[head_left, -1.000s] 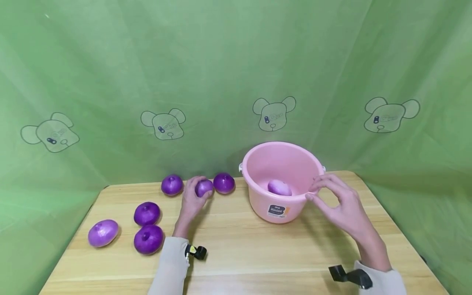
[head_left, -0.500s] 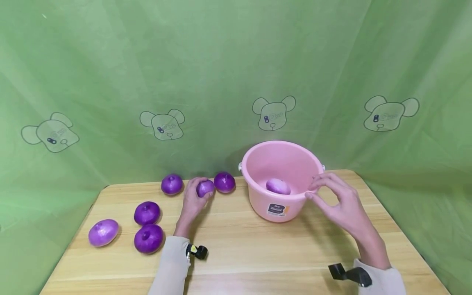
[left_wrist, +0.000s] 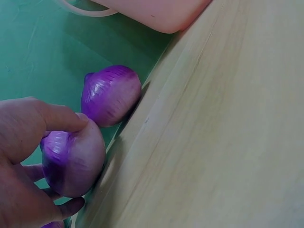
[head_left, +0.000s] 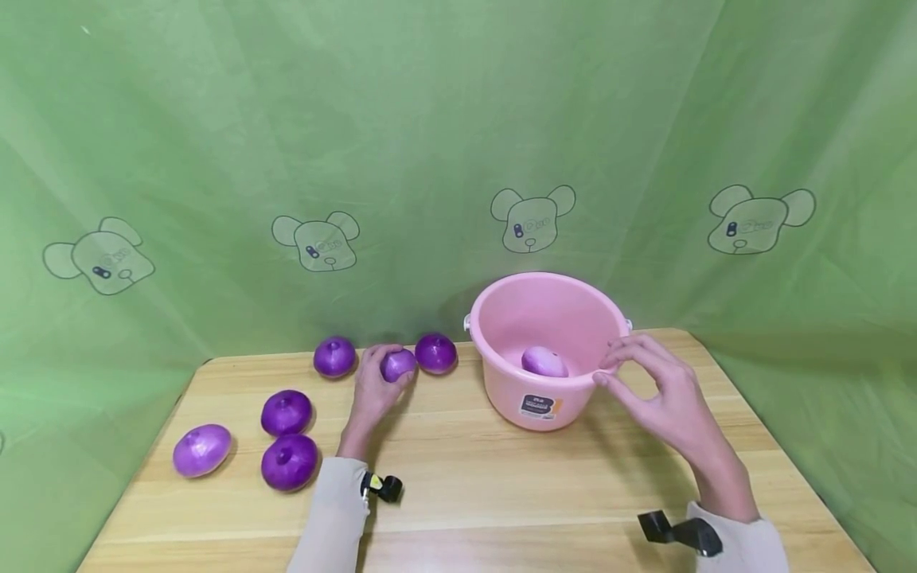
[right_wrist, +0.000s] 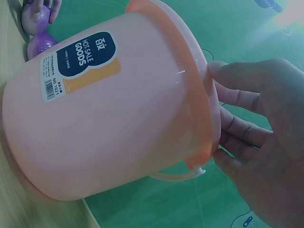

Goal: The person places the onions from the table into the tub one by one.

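Note:
My left hand grips a purple onion at the back of the table, thumb on one side and fingers round the other. Touching that onion on its right is a darker purple onion. The right hand pinches the near right rim of a pink bucket between thumb and fingers; in the right wrist view the fingers reach over the rim. Inside the bucket lies a pale purple onion, partly hidden by the front wall.
More onions lie on the left: one dark onion beside the left hand, two dark ones nearer, such as this onion, and a lighter onion at far left. A green curtain hangs behind the wooden table.
Both hands keep their places, the left on its onion and the right on the bucket rim. The onion in the bucket has rocked slightly left, then back right.

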Available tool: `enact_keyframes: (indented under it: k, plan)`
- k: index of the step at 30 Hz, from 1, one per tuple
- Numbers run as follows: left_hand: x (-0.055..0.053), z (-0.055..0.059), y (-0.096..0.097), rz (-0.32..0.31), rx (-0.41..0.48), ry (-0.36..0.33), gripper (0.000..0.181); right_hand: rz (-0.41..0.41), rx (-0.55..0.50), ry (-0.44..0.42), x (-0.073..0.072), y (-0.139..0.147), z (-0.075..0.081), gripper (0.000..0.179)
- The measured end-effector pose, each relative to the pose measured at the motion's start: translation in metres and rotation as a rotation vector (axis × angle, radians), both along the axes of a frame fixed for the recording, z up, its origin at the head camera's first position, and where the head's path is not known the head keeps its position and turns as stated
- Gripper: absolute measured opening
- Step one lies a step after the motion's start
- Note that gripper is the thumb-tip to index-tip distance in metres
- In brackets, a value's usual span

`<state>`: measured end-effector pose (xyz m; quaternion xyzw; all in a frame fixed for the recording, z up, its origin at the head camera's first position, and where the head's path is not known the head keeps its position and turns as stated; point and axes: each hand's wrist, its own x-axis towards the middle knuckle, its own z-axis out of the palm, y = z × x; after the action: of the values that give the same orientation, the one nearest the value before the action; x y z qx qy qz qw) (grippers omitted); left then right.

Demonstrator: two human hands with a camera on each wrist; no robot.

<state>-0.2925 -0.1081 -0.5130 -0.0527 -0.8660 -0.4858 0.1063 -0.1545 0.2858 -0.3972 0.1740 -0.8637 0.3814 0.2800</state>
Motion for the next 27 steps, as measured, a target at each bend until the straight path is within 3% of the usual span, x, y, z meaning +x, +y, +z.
enact_keyframes:
  k: [13, 27]
  plan:
    - [0.001, 0.003, -0.002, -0.001, 0.005, 0.009, 0.05, -0.002, 0.001, 0.006, 0.0, 0.0, -0.001, 0.03]
    - [0.008, 0.015, -0.003, -0.002, 0.014, 0.051, 0.051, -0.014, -0.006, -0.022, 0.002, 0.0, -0.002, 0.026]
